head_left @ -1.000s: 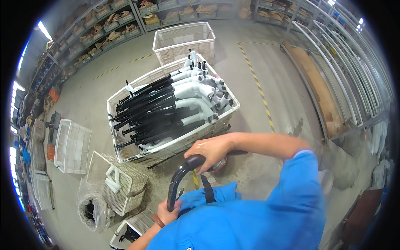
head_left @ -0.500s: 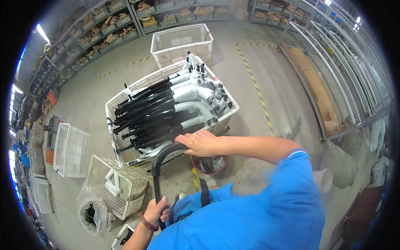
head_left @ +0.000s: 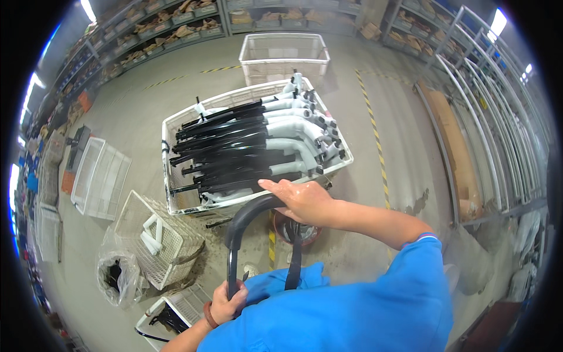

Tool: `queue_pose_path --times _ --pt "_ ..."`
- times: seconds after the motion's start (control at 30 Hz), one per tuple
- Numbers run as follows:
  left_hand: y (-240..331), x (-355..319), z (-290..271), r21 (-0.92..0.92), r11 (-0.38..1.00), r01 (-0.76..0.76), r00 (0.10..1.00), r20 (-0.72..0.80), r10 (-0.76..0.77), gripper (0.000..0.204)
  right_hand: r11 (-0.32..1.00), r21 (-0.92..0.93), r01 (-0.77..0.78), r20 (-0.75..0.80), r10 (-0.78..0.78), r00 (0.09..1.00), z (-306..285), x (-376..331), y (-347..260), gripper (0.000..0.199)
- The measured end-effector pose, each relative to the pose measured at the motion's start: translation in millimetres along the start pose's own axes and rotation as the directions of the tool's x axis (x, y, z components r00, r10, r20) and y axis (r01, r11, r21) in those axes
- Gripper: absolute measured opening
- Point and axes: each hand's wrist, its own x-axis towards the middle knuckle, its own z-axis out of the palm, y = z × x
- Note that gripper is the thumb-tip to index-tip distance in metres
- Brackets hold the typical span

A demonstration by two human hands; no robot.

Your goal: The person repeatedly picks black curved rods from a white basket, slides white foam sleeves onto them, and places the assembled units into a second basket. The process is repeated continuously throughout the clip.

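Dark sleeve (head_left: 245, 217) has advanced round your black tube's (head_left: 233, 265) bend: progress. Left hand (head_left: 227, 303) wraps tube; right hand (head_left: 305, 203), one o'clock, touches sleeve's end, finger closure unclear.

Can't read any text, numbers or signs here, tbh. Whatever's on the fronts of the grey bins (head_left: 269, 24) on the back shelves (head_left: 225, 19) is way too tiny and blurry.

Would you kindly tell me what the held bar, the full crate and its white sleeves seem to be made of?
Bar: perhaps metal, glossy black below; its matte cover looks like rubber or foam. Crate: probably moulded plastic, off-white, given its lattice walls. Sleeves: likely foam, looking thick and matte.
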Motion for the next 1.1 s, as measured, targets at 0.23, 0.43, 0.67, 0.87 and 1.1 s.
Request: queue_pose_path --times 0.23,0.43,0.67,0.87,1.1 --pt "28 -31 -31 0.22 0.969 -0.115 0.986 0.143 0.084 0.017 0.692 0.719 0.058 0.346 -0.43 0.834 -86 58 -38 0.064" --pt "38 -53 -79 0.135 0.977 -0.167 0.982 0.109 0.153 0.014 0.748 0.649 -0.139 0.565 -0.351 0.747 -65 145 -103 0.048" --pt "34 -90 -143 0.012 0.968 -0.251 0.968 0.007 0.251 0.016 0.925 -0.201 0.321 0.012 -0.326 0.945 14 193 -185 0.038" --pt "25 -107 -177 0.065 0.978 -0.197 0.979 0.075 0.192 0.017 0.914 0.4 0.066 0.631 -0.328 0.703 14 250 -219 0.017" --pt "5 -101 -184 -0.035 0.988 -0.148 0.989 0.0 0.148 0.019 0.923 0.256 0.288 0.835 -0.361 0.416 66 286 -240 0.025"
